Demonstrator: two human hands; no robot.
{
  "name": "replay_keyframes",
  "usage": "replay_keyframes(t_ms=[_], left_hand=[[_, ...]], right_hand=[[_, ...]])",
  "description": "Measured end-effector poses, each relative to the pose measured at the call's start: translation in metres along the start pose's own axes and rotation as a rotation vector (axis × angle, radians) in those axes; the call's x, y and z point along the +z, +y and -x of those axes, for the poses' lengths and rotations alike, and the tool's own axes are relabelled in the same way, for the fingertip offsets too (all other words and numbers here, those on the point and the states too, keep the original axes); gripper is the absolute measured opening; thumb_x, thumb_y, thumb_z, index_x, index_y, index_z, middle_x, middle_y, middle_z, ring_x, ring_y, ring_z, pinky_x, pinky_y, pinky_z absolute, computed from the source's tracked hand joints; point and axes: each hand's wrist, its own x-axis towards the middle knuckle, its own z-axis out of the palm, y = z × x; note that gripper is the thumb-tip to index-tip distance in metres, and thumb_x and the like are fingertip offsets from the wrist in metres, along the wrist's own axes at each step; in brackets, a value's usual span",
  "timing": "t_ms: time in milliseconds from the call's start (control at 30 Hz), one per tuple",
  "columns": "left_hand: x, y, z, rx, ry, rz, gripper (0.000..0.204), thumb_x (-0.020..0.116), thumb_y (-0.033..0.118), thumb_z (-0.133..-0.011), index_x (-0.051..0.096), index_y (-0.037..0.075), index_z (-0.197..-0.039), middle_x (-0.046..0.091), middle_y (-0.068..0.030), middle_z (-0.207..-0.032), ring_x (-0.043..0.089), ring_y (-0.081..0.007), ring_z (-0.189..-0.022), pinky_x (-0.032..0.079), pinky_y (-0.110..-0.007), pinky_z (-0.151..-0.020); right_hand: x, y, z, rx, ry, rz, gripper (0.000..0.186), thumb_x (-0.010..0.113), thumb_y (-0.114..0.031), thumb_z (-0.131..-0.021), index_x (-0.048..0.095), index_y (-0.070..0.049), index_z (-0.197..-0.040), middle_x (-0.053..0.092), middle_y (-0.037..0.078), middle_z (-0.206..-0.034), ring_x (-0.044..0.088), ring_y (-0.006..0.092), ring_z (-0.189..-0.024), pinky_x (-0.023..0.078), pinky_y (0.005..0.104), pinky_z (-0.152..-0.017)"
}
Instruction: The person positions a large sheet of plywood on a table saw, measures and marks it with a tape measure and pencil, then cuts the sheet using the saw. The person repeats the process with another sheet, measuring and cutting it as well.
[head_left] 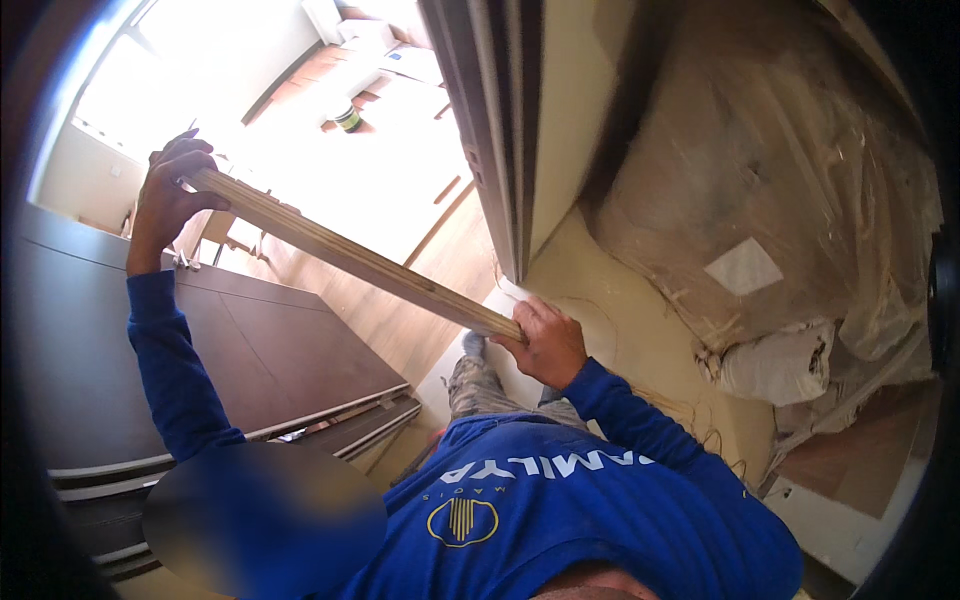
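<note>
A long, narrow light wooden plank point(350, 255) slants across the middle of the head view, higher at its left end. My left hand point(173, 195) grips that end with thumb and fingers wrapped round it. My right hand point(545, 345) is closed round the lower right end, near the middle of the view. Behind the left part of the plank is a large dark brown door panel point(160, 360) with metal-coloured edging. A dark door frame point(490, 160) rises just beyond my right hand. My legs and feet show below the plank on a pale threshold.
Through the bright doorway are a wood-look floor point(370, 310) and a striped bucket point(347, 118) among scattered boards. On the right stand large plastic-wrapped items point(720, 190), a wrapped white roll point(775, 365) and boards point(850, 450), with loose cords on the beige floor point(600, 300).
</note>
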Motion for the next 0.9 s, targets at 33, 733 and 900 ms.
replay_keyframes(t_ms=[33,733,900], left_hand=[[0.003,-0.010,0.000,-0.011,-0.010,-0.027,0.045,0.094,0.019,-0.052,0.071,0.005,-0.089,0.071,-0.0061,-0.110,0.057,-0.0303,-0.128,0.037,-0.045,-0.110],[0.165,-0.365,-0.134,-0.158,0.137,0.286,0.059,0.075,0.011,-0.085,0.054,0.000,-0.139,0.065,-0.0140,-0.126,0.059,-0.0261,-0.116,0.045,-0.041,-0.104],[0.170,-0.230,-0.194,0.032,0.259,0.223,0.051,0.077,0.016,-0.085,0.056,0.001,-0.129,0.067,-0.0133,-0.119,0.062,-0.0255,-0.108,0.048,-0.039,-0.097]], right_hand=[[0.014,0.003,-0.012,0.007,-0.052,-0.003,0.038,0.070,-0.041,-0.091,0.059,-0.005,-0.095,0.061,0.014,-0.093,0.066,0.0357,-0.088,0.055,0.0473,-0.073],[0.243,-0.005,-0.283,0.166,-0.101,-0.064,0.026,0.074,-0.025,-0.084,0.059,-0.008,-0.097,0.060,0.015,-0.097,0.066,0.0372,-0.091,0.054,0.0469,-0.074],[0.236,0.010,-0.267,0.319,-0.119,-0.010,0.033,0.073,-0.021,-0.078,0.058,-0.011,-0.106,0.060,0.014,-0.110,0.067,0.0363,-0.101,0.056,0.0509,-0.082]])
